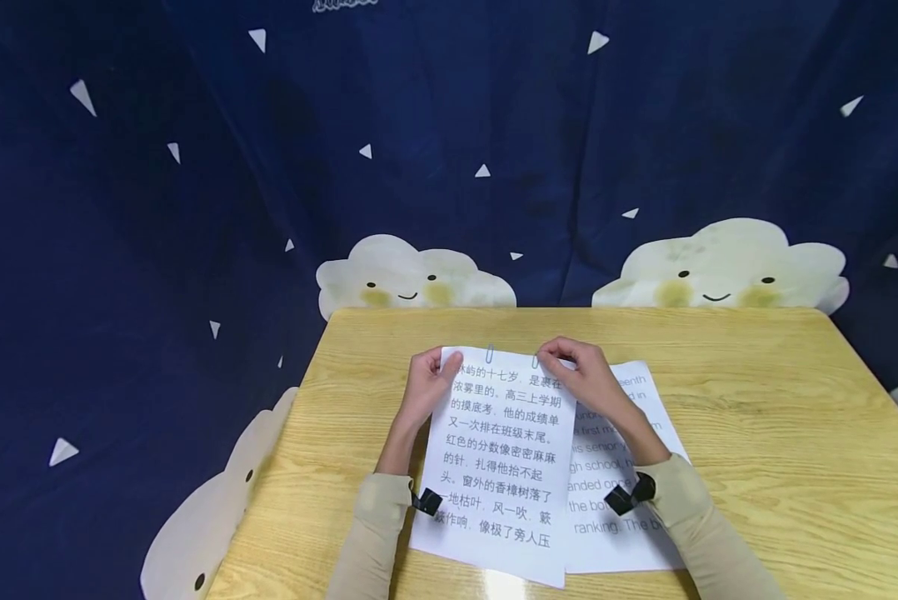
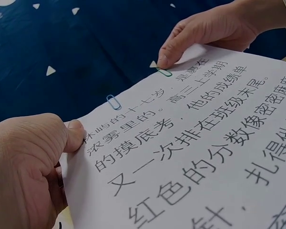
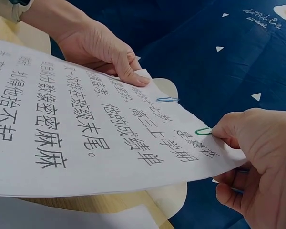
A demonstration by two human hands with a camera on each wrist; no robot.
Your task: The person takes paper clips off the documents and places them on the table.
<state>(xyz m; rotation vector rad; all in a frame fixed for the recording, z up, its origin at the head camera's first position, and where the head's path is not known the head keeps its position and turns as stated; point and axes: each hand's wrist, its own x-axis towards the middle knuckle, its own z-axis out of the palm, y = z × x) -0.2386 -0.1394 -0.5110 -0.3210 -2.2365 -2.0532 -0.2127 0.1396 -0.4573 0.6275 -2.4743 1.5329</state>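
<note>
A white printed sheet (image 1: 509, 562) with large Chinese text is raised, its top edge tilted up. My left hand (image 1: 426, 385) grips its upper left corner, thumb on the printed face and fingers behind. Along the top edge sits a blue paper clip (image 2: 113, 102). Farther right on that edge is a green paper clip (image 3: 203, 131), whose outer end my right hand (image 1: 586, 375) pinches between thumb and forefinger. The other right fingers (image 3: 232, 196) curl below the paper's edge. In the head view, the right forearm passes over a second sheet (image 1: 621, 550) with English text.
The second sheet lies on the wooden table (image 1: 779, 433), partly covered by the raised one. A dark blue cloth (image 1: 419, 100) with white triangles and smiling clouds hangs behind the table's far edge.
</note>
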